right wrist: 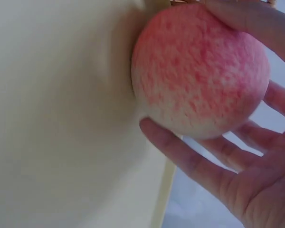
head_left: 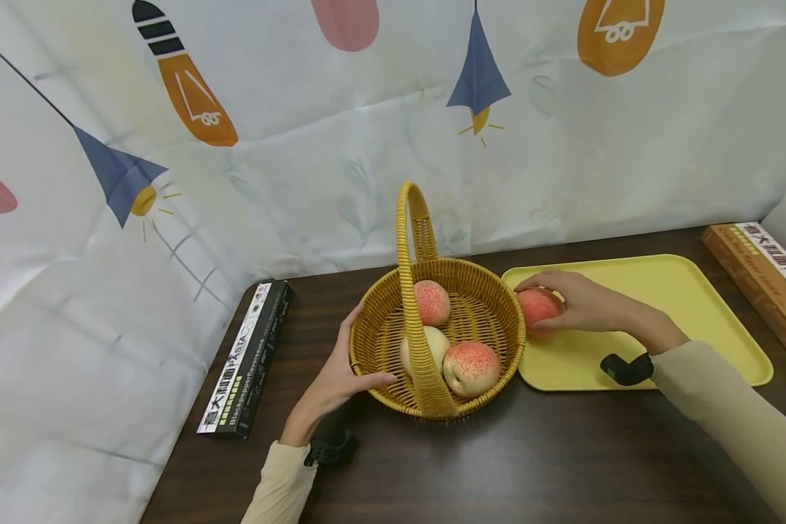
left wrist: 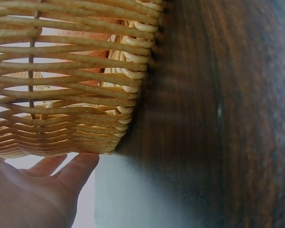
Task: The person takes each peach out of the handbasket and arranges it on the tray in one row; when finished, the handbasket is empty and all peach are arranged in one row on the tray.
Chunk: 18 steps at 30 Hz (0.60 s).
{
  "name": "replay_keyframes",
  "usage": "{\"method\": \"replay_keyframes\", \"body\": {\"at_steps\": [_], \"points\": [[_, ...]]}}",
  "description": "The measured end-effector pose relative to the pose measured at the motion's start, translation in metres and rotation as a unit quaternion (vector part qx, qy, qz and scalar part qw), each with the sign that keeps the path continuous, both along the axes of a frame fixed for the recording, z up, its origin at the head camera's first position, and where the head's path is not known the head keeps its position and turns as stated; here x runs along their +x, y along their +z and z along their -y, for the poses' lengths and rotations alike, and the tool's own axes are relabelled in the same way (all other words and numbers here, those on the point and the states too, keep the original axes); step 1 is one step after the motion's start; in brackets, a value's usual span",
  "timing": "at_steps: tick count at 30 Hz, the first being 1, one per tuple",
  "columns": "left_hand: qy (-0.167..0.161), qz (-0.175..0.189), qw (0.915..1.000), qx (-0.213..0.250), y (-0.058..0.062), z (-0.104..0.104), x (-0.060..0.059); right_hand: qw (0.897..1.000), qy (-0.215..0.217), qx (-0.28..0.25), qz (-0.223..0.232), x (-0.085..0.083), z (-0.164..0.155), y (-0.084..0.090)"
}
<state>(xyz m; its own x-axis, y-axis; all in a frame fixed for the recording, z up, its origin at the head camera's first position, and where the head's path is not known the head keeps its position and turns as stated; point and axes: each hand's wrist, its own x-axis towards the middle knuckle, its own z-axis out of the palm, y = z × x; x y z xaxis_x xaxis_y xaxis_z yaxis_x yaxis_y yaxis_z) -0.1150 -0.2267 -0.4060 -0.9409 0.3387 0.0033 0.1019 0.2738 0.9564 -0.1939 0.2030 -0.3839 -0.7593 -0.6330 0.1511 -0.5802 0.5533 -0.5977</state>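
Right wrist view shows a pink-speckled, cream-based peach (right wrist: 199, 71) gripped by the right hand (head_left: 579, 302), fingers curled round it, over the yellow tray (head_left: 694, 291). Left hand (head_left: 337, 378) rests straight-fingered against the wicker basket (head_left: 380, 327).

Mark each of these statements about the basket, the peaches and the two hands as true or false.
1. The basket holds three peaches. True.
2. The right hand grips a peach over the yellow tray. True.
3. The left hand lifts the basket by its handle. False: it rests against the basket's outer wall, low on the side, and the handle is untouched.
4. The tray lies left of the basket. False: it lies to the right; a black pasta box lies to the left.
5. The table is dark wood. True.
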Motion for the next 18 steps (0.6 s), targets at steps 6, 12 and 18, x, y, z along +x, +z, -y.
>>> {"method": "replay_keyframes", "body": {"at_steps": [6,12,18], "points": [[0.0,-0.007,1.0,-0.004,-0.0001,-0.0001,-0.0003,0.999,-0.027,0.025,-0.029,-0.0036,0.0024,-0.0001],[0.0,-0.007,1.0,-0.004,-0.0008,-0.0008,0.0005,0.999,-0.037,0.021,-0.023,-0.0029,-0.0022,-0.0014],[-0.002,-0.008,1.0,-0.004,0.001,-0.0008,0.0001,1.0,-0.028,-0.008,-0.006,-0.0025,-0.0064,-0.0006]]}}
